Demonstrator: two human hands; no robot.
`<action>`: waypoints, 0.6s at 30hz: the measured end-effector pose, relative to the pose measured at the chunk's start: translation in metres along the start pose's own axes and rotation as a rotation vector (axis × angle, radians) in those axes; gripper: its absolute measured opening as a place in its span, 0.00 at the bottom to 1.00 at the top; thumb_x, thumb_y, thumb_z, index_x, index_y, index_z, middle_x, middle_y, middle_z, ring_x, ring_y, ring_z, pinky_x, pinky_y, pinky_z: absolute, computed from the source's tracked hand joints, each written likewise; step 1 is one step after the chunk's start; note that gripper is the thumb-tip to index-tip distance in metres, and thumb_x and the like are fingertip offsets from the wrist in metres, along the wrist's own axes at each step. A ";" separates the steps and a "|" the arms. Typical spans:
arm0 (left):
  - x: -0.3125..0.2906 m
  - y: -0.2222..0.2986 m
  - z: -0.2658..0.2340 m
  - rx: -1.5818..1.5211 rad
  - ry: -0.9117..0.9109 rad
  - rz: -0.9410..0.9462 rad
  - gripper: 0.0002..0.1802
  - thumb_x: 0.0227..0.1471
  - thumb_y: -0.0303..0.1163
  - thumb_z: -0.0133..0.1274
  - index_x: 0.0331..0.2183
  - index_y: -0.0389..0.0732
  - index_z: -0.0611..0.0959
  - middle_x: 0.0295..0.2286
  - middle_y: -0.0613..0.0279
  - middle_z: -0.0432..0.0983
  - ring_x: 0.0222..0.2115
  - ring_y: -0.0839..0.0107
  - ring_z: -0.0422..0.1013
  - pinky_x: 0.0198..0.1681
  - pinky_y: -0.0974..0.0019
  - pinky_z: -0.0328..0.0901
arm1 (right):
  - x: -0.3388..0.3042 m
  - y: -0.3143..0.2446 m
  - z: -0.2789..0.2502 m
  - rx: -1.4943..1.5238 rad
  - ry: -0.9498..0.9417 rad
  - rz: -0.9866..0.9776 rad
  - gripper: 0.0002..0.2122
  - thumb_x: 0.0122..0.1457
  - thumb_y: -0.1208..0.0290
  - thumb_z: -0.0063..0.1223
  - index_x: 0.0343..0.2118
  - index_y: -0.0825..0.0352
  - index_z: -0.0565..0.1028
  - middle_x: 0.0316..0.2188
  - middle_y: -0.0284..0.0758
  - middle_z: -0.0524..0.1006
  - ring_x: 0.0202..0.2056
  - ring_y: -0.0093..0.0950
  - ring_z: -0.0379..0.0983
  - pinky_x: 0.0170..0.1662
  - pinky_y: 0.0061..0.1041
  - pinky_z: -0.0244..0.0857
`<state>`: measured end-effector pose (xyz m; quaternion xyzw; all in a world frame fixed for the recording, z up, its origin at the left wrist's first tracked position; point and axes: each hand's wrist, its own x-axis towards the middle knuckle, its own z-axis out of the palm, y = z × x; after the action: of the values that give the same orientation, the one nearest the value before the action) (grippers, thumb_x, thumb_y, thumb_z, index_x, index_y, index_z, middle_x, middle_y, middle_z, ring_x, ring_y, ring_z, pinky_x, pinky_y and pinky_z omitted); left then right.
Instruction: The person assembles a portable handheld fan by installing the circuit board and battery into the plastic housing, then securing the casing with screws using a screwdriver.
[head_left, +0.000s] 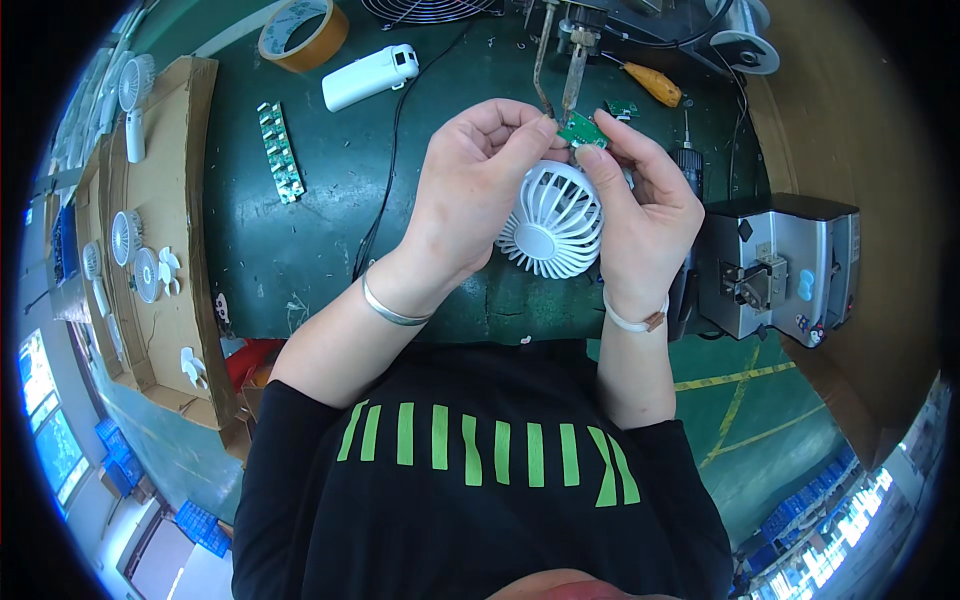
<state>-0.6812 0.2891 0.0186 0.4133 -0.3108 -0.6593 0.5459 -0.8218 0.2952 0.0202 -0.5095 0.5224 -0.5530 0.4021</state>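
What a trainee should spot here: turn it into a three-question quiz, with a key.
1. What does the right hand hold between thumb and fingers?

2. True or false: the tape lies to the left of the fan.

3. The open box at the left is made of:
a) cardboard
b) glass
c) metal

Key:
1. A green circuit board.
2. True.
3. a

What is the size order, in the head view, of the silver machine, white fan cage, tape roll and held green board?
Largest to smallest:
silver machine
white fan cage
tape roll
held green board, partly covered
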 end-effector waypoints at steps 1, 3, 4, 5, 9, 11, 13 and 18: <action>0.000 0.000 0.000 -0.005 -0.003 -0.002 0.08 0.57 0.30 0.53 0.36 0.35 0.78 0.30 0.61 0.77 0.32 0.77 0.74 0.38 0.74 0.69 | -0.001 0.000 0.000 -0.001 0.001 0.001 0.13 0.51 0.81 0.61 0.42 0.68 0.80 0.33 0.32 0.79 0.35 0.18 0.74 0.41 0.17 0.67; 0.000 -0.001 -0.001 -0.008 -0.003 -0.002 0.08 0.57 0.30 0.53 0.36 0.35 0.78 0.30 0.61 0.77 0.32 0.77 0.74 0.38 0.74 0.69 | -0.001 0.000 0.000 0.004 0.000 0.009 0.13 0.51 0.81 0.61 0.42 0.68 0.80 0.33 0.33 0.79 0.35 0.19 0.74 0.41 0.17 0.67; 0.000 -0.002 -0.001 -0.011 -0.002 -0.002 0.08 0.57 0.30 0.53 0.36 0.35 0.78 0.30 0.61 0.77 0.32 0.76 0.74 0.38 0.74 0.69 | -0.001 0.002 0.000 0.005 -0.001 0.009 0.13 0.51 0.81 0.61 0.42 0.68 0.80 0.33 0.33 0.79 0.35 0.19 0.74 0.41 0.17 0.67; 0.000 -0.003 -0.002 -0.011 -0.002 -0.001 0.08 0.57 0.30 0.53 0.36 0.35 0.78 0.30 0.61 0.77 0.32 0.76 0.74 0.38 0.74 0.69 | -0.001 0.003 0.000 0.001 -0.002 0.010 0.13 0.51 0.81 0.61 0.42 0.68 0.80 0.33 0.33 0.79 0.35 0.19 0.74 0.42 0.17 0.67; 0.000 -0.005 -0.004 -0.011 0.006 -0.031 0.08 0.57 0.30 0.53 0.36 0.35 0.78 0.30 0.61 0.77 0.32 0.76 0.74 0.38 0.74 0.69 | -0.002 0.004 -0.001 -0.022 -0.012 0.015 0.13 0.51 0.81 0.61 0.41 0.68 0.80 0.33 0.33 0.79 0.35 0.19 0.74 0.42 0.18 0.67; -0.001 -0.005 -0.005 -0.014 0.005 -0.042 0.07 0.57 0.30 0.52 0.35 0.35 0.78 0.30 0.61 0.77 0.32 0.76 0.74 0.38 0.74 0.69 | -0.002 0.005 -0.002 -0.027 -0.018 0.011 0.13 0.51 0.81 0.61 0.41 0.68 0.80 0.33 0.33 0.79 0.35 0.19 0.74 0.42 0.18 0.67; -0.001 -0.004 -0.006 -0.013 -0.015 -0.051 0.07 0.57 0.29 0.52 0.35 0.35 0.78 0.30 0.61 0.77 0.33 0.76 0.74 0.38 0.74 0.69 | -0.002 0.005 -0.002 -0.031 -0.024 0.007 0.13 0.51 0.82 0.61 0.41 0.68 0.80 0.33 0.33 0.79 0.35 0.19 0.74 0.42 0.17 0.67; 0.001 -0.006 -0.013 0.022 -0.077 -0.027 0.06 0.57 0.28 0.53 0.35 0.35 0.78 0.30 0.61 0.77 0.33 0.76 0.74 0.39 0.75 0.69 | -0.002 0.006 -0.005 -0.028 -0.061 0.012 0.13 0.50 0.83 0.61 0.41 0.69 0.80 0.31 0.32 0.78 0.34 0.19 0.73 0.40 0.17 0.67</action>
<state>-0.6723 0.2905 0.0071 0.3976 -0.3332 -0.6786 0.5200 -0.8268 0.2969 0.0141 -0.5285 0.5205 -0.5277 0.4139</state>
